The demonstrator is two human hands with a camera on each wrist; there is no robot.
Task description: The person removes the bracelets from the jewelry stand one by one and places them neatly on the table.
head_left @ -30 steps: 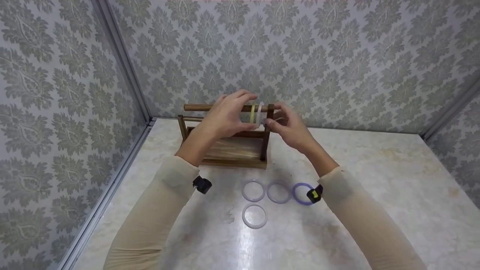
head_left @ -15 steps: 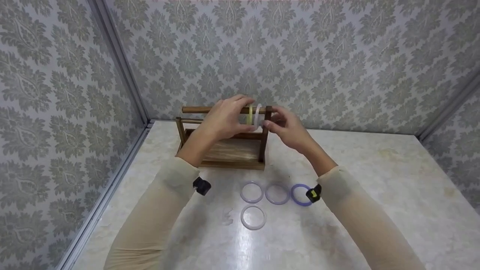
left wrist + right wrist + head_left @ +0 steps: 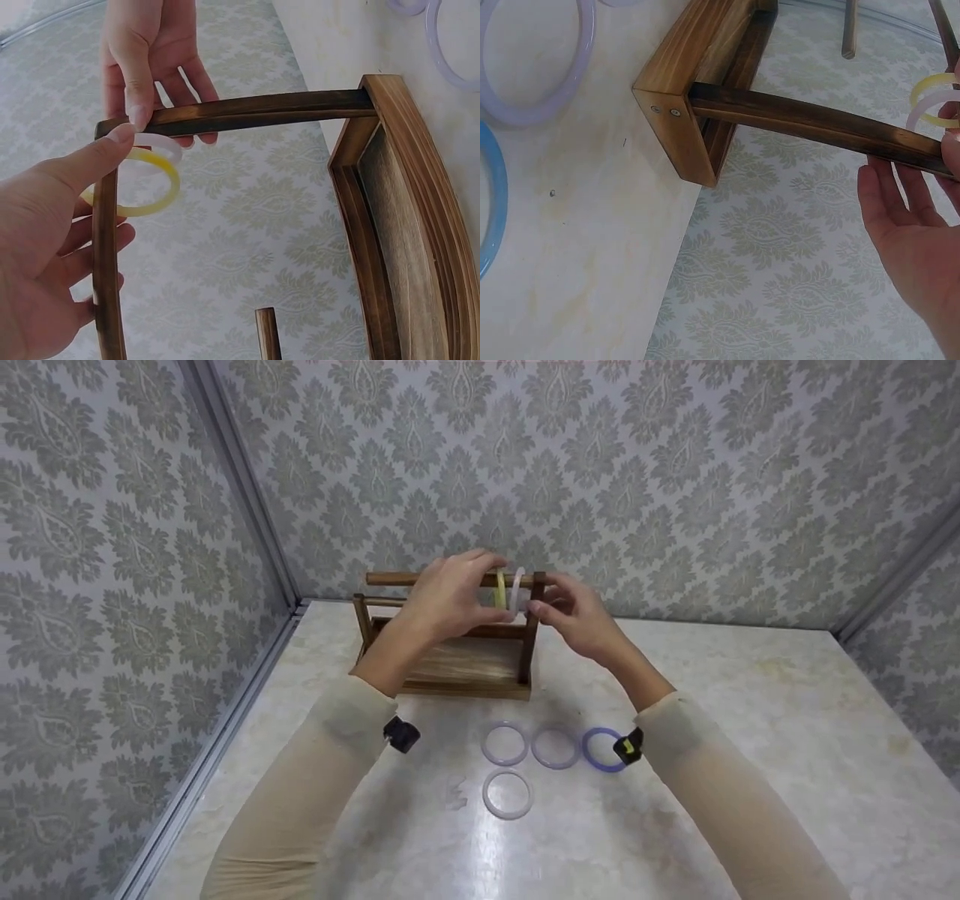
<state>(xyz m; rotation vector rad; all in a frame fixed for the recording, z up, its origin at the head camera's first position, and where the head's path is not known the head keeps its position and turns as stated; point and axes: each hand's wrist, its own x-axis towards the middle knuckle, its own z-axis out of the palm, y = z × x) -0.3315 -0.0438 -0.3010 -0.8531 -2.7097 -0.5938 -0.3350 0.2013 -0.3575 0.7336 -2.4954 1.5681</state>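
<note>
A wooden bangle rack [image 3: 465,690] has a yellow bangle [image 3: 501,589] and a whitish bangle [image 3: 515,594] around its upper rod [image 3: 391,578], near the right post. My left hand [image 3: 448,596] holds the yellow bangle, fingers at its top and thumb at its bottom. In the left wrist view the left thumb lies at the yellow bangle [image 3: 174,184], by the rack's corner. At the top of the right post [image 3: 528,652], my right hand [image 3: 581,615] grips with the thumb in front. Its fingers show behind the post [image 3: 802,124] in the right wrist view.
Before the rack lie a pale lilac bangle [image 3: 487,754], a second lilac bangle [image 3: 556,767], a blue-violet bangle [image 3: 600,769] and a whitish bangle [image 3: 507,815]. Patterned walls [image 3: 465,472] stand behind and at the sides of the marble-look table [image 3: 712,675].
The camera view has shifted slightly. The yellow and whitish bangles stand a little further apart than a second ago; both hands keep nearly the same place.
</note>
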